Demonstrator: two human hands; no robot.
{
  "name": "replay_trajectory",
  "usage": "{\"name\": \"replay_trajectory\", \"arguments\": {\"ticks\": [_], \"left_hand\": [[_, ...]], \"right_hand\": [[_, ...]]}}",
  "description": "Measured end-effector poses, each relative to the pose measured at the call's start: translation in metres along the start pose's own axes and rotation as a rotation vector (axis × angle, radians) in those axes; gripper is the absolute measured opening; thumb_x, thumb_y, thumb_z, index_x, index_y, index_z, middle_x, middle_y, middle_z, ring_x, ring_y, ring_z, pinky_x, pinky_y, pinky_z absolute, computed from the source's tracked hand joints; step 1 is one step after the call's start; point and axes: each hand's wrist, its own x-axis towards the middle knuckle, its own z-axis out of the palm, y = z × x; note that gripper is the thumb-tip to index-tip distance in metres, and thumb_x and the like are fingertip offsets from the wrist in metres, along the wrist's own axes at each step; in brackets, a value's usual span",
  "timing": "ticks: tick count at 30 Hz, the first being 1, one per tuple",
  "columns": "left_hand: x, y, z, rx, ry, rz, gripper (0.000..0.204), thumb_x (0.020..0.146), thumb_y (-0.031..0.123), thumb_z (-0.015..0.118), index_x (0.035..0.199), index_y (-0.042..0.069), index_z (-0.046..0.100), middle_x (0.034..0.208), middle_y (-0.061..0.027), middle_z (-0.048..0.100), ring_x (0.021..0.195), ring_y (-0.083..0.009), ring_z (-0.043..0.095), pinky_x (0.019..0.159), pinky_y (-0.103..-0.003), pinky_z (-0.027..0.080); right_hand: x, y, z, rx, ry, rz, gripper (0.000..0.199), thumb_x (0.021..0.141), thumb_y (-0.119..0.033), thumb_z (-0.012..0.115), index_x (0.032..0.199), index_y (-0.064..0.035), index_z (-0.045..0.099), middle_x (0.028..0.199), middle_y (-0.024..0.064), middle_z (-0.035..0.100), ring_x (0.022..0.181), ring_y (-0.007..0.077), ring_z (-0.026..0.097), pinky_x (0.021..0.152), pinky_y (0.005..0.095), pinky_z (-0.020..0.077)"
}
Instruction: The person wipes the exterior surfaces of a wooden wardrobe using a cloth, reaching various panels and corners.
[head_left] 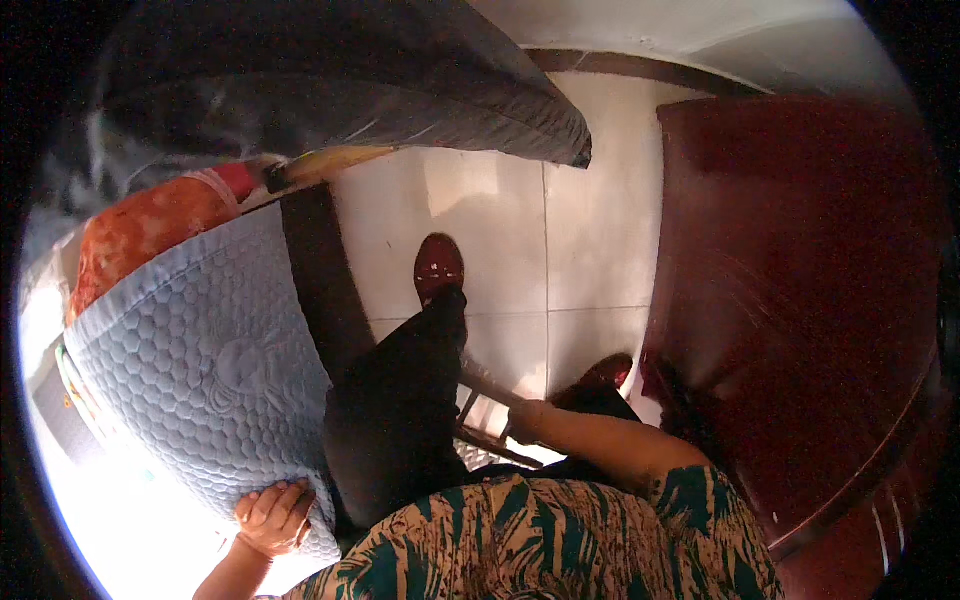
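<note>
A light blue quilted cover (215, 360) with a honeycomb pattern lies over a seat or bench at my left. My left hand (272, 518) is closed on its near edge, fingers curled, with the fabric bunching beside them. Low between my legs and to their right is a dark wooden frame (490, 390) with bars, perhaps part of a stool; much of it is hidden by my body. My right hand (528, 420) reaches down to the end of its upper bar and appears to be wrapped round it; shadow blurs the fingers.
Dark grey fabric (330, 90) hangs across the upper left. Under it lies an orange patterned cloth (150, 230). A dark red polished wooden piece of furniture (800, 300) stands at the right. My red shoes (438, 262) rest on the pale tiled floor (600, 230).
</note>
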Motion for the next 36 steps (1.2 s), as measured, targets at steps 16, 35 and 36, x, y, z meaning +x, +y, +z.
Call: {"name": "replay_trajectory", "arguments": {"ticks": [16, 35, 36], "left_hand": [[-0.01, 0.009, 0.005, 0.091, -0.128, -0.058, 0.031, 0.085, 0.036, 0.045, 0.099, 0.022, 0.069, 0.109, 0.006, 0.063, 0.101, -0.0138, 0.053, 0.095, -0.037, 0.026], [-0.038, -0.019, -0.008, -0.136, -0.049, 0.017, 0.017, 0.079, 0.024, 0.054, 0.087, 0.021, 0.069, 0.104, 0.006, 0.066, 0.1, -0.0118, 0.056, 0.099, -0.035, 0.026], [-0.036, -0.017, -0.004, -0.147, -0.039, 0.017, 0.017, 0.079, 0.024, 0.054, 0.087, 0.021, 0.069, 0.104, 0.0062, 0.066, 0.1, -0.0117, 0.056, 0.1, -0.035, 0.026]], "right_hand": [[-0.01, -0.034, 0.083, 0.441, -0.009, 0.084, 0.076, 0.075, -0.004, 0.059, 0.141, -0.0073, 0.022, 0.109, 0.0297, 0.05, 0.104, 0.0416, 0.056, 0.084, 0.0479, 0.0492], [-0.049, -0.088, -0.046, 0.36, 0.465, 0.566, 0.038, 0.075, -0.005, 0.058, 0.112, -0.007, 0.052, 0.109, 0.0222, 0.055, 0.1, 0.0412, 0.058, 0.083, 0.0485, 0.0479], [-0.051, -0.083, -0.064, 0.353, 0.539, 0.587, 0.036, 0.075, -0.006, 0.058, 0.111, -0.0066, 0.053, 0.108, 0.0227, 0.056, 0.099, 0.0411, 0.058, 0.082, 0.0488, 0.0481]]}}
